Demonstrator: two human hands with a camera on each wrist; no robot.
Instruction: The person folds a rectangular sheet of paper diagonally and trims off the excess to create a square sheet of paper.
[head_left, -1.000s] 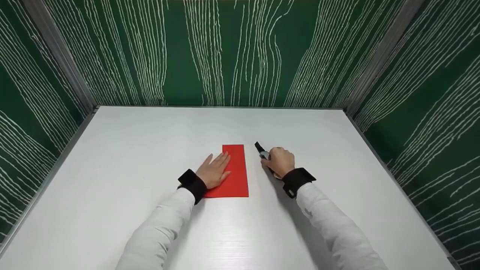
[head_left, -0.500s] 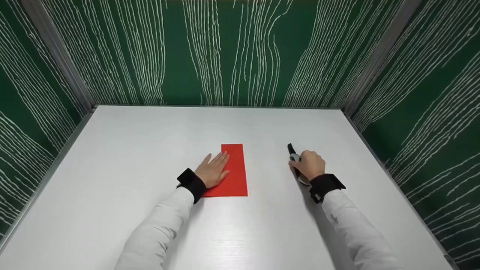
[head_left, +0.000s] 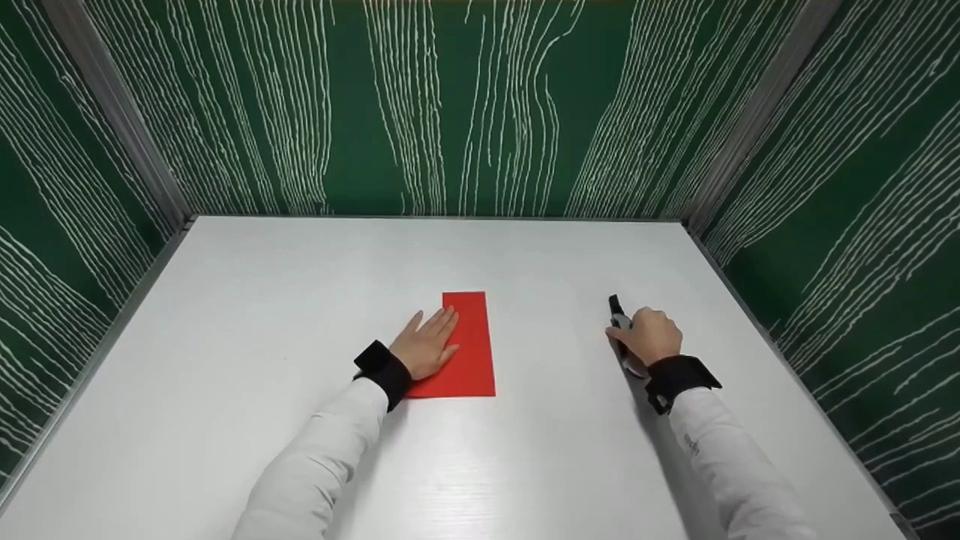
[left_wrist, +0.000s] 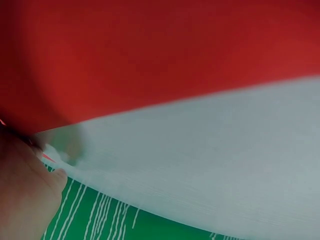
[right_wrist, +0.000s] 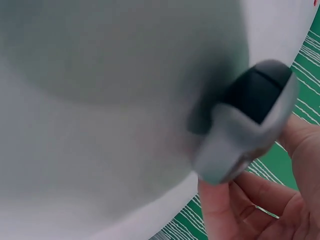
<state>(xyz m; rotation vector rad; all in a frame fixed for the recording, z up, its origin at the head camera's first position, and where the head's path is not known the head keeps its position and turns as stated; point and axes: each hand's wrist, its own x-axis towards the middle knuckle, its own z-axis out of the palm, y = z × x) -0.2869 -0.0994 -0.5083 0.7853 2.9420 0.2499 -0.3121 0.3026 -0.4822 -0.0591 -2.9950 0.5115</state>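
Note:
A red sheet of paper (head_left: pixel 471 352) lies on the white table in the head view. My left hand (head_left: pixel 425 349) rests on its left part with fingers stretched out. To the right, apart from the paper, my right hand (head_left: pixel 652 335) grips a slim grey-and-black hand tool (head_left: pixel 621 321) with a narrow black tip pointing away from me. Most of the tool is covered by the hand, so its kind cannot be told. In the right wrist view, the tool's rounded grey-and-black end (right_wrist: pixel 250 120) sticks out near the curled fingers. The left wrist view shows the red paper (left_wrist: pixel 160 50) close up.
The white table (head_left: pixel 315 270) stretches around both hands. Green walls (head_left: pixel 510 112) with white wavy lines stand behind it and on both sides, with grey metal posts (head_left: pixel 124 112) at the corners.
My right hand has moved to the right with the tool, from beside the paper's right edge to farther off. The left hand and the paper have stayed in place.

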